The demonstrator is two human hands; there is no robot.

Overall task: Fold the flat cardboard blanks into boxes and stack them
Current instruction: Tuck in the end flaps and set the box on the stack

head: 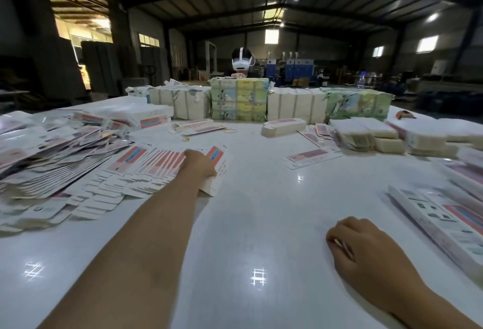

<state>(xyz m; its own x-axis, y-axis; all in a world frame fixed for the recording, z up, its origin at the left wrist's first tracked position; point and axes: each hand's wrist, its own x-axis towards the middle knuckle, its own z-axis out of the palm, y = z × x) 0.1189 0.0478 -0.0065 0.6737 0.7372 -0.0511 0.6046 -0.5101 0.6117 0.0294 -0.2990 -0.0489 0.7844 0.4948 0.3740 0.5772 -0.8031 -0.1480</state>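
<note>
A fanned row of flat white and red cardboard blanks (156, 164) lies left of centre on the white table (248, 224). My left hand (200, 165) reaches out over the row's right end, fingers curled around the edge of the rightmost blank (218, 169). My right hand (366, 247) rests on the bare table near the front right, fingers curled under, holding nothing that I can see. Folded boxes (444, 224) lie stacked along the right edge. One single flat blank (311, 157) lies apart at centre right.
A big loose heap of blanks (44, 161) fills the left side. Bundled stacks (239, 98) line the far edge, with a person wearing a white headset (241, 62) behind them. More bundles (379, 135) sit at the right. Rubber bands (230, 130) lie mid-table.
</note>
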